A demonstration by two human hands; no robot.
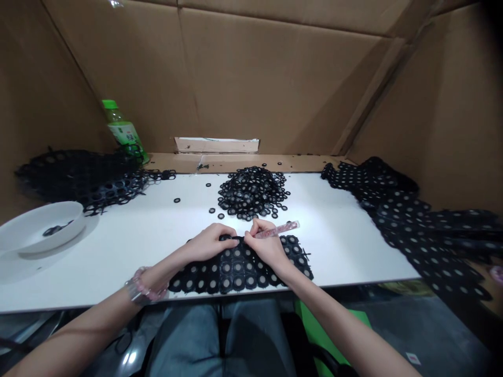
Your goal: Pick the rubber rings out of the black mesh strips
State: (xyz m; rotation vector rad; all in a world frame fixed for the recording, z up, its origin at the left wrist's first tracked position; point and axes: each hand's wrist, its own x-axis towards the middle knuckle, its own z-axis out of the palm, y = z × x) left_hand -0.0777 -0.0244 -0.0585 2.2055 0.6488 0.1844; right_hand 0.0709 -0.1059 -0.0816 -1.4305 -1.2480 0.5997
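A black sheet with rows of round grey-centred discs [238,268] lies along the front edge of the white table. My left hand [210,242] is closed at the sheet's upper edge, thumb and fingers pinching it. Just beside it, my right hand [268,246] grips a slim, clear pen-like tool with pinkish contents [281,229]; its rear end points up to the right. The tool's tip is hidden by my fingers, close to the sheet's upper edge. Beyond both hands rises a pile of small black rings [251,191].
A white bowl [74,222] with a few black pieces stands at left. Behind it are a tangled black mesh [78,173] and a green-capped bottle [124,131]. More disc-covered black sheets [401,220] hang over the right edge. Cardboard walls [275,78] enclose the table [129,235].
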